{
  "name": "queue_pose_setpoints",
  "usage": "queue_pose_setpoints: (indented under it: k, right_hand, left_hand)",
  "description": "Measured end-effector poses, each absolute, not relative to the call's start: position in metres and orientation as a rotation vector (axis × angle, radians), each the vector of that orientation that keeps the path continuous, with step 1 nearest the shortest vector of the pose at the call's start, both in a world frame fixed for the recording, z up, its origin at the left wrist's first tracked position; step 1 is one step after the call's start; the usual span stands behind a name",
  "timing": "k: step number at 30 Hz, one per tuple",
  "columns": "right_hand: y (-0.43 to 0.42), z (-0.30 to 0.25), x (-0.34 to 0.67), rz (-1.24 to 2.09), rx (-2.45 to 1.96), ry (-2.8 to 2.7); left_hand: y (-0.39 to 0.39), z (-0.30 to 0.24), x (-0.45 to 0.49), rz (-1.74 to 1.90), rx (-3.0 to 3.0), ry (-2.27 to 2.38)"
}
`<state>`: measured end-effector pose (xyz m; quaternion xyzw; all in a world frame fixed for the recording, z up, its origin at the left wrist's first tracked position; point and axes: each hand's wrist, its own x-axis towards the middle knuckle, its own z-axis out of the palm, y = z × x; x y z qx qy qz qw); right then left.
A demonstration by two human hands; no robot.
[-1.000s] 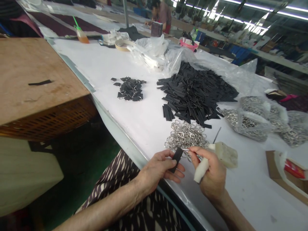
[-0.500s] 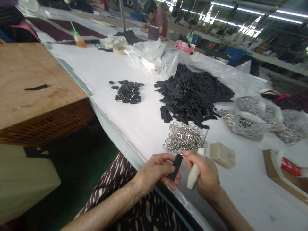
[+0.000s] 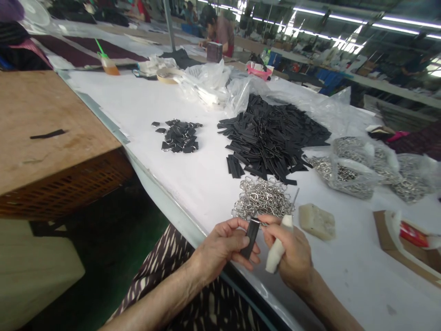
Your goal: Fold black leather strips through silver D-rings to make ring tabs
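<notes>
My left hand (image 3: pixel 223 246) pinches a short black strap piece (image 3: pixel 250 236) upright at the table's near edge. My right hand (image 3: pixel 292 257) is closed round a white-handled tool (image 3: pixel 277 250) whose thin metal shaft (image 3: pixel 295 197) points up, and its fingertips hold a metal ring (image 3: pixel 259 222) at the top of the strap. Just beyond both hands lies a heap of loose silver rings (image 3: pixel 263 197). Further back is a big pile of black straps (image 3: pixel 272 135), and to its left a small pile of straps fitted with rings (image 3: pixel 179 135).
A pale wax-like block (image 3: pixel 317 221) lies right of my hands. Plastic bags of rings (image 3: pixel 358 168) sit at the right, a cardboard box (image 3: pixel 403 243) beyond them. A wooden board on an orange crate (image 3: pixel 51 138) stands left. Another person (image 3: pixel 218 27) works at the far end.
My right hand has drawn closer to the left hand and brought the ring to the strap's top. The wax-like block, earlier behind my right hand, now lies apart on the table.
</notes>
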<state>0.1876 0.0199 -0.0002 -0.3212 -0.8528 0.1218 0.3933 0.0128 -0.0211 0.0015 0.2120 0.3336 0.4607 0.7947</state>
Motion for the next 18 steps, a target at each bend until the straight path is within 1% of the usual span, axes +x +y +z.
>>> queue_pose_setpoints:
  k: [6, 11, 18]
  right_hand:
    - [0.017, 0.003, 0.186, 0.358, -1.016, -2.185]
    - [0.016, 0.002, 0.188, 0.393, -1.029, -2.141]
    - [0.013, 0.004, 0.186, 0.215, -0.939, -2.204]
  left_hand:
    - [-0.023, -0.001, 0.02, 1.008, 0.439, 0.682]
    - [-0.024, -0.001, 0.023, 1.005, 0.396, 0.627]
    - [-0.025, -0.004, 0.025, 1.047, 0.364, 0.601]
